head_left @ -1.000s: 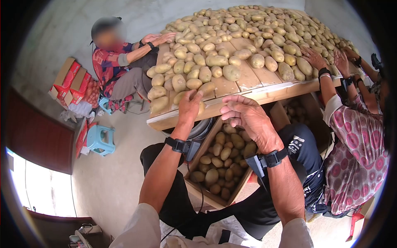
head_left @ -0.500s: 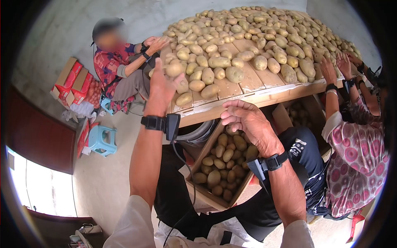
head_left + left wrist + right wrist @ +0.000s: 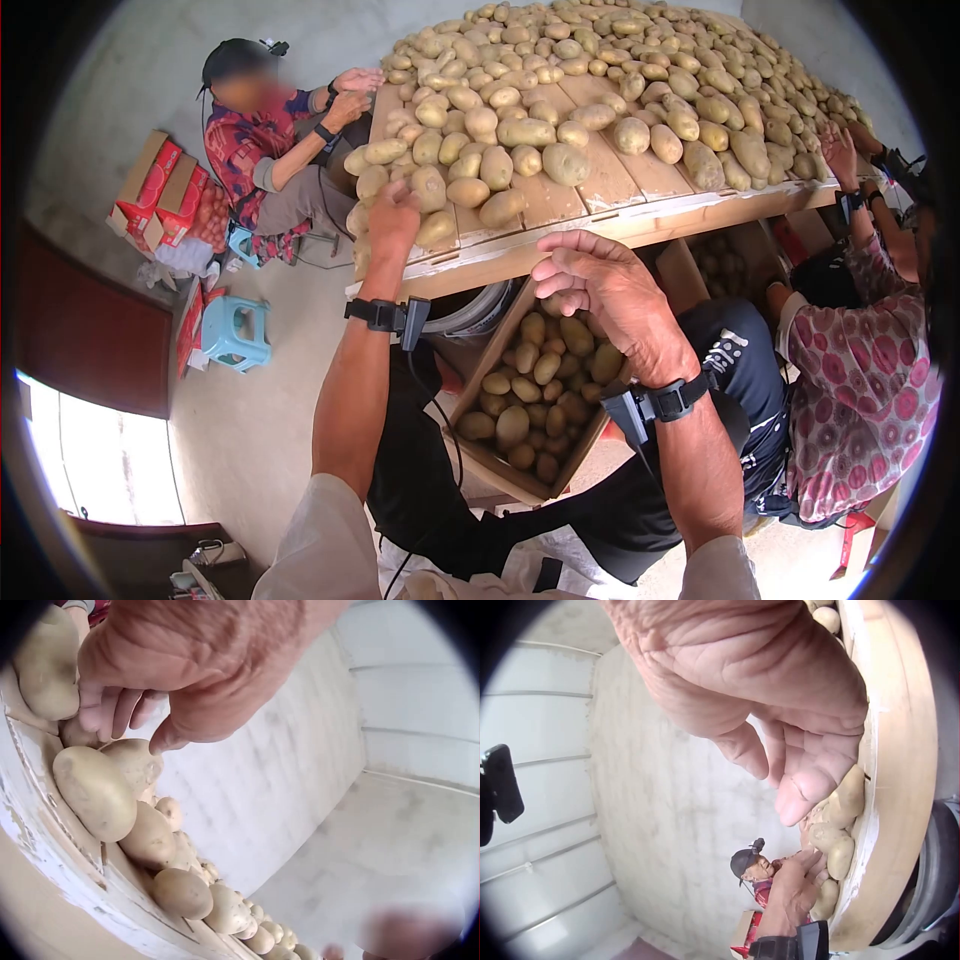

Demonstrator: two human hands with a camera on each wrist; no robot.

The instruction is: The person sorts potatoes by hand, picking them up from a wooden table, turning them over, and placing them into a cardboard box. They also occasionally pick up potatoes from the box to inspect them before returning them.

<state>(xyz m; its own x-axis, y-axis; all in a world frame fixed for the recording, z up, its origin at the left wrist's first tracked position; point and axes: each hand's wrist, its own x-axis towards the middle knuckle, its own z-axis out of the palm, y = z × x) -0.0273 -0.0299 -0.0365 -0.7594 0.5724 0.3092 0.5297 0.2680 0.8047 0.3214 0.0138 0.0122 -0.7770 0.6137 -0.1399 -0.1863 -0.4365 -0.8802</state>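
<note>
Head view, left hand: the left hand (image 3: 393, 215) lies on the potatoes (image 3: 432, 188) at the near-left corner of the worktop (image 3: 600, 185), centre left of the frame; whether it grips one cannot be told from this view.
Head view, right hand: the right hand (image 3: 600, 290) hovers at frame centre, fingers loosely curled, holding nothing, over the box (image 3: 535, 385) of potatoes below the worktop edge.
Left wrist view, grip: fingers (image 3: 112, 712) curl down onto a potato (image 3: 75, 733) at the upper left, touching it; no full grasp shows yet.
Left wrist view, advice: wrap thumb and fingers fully round one potato before lifting; neighbours sit at the worktop edge (image 3: 60, 855) and could roll off.
Right wrist view, state: palm (image 3: 780, 697) fills the upper frame, relaxed and empty.
Right wrist view, advice: hold it ready above the box.
</note>
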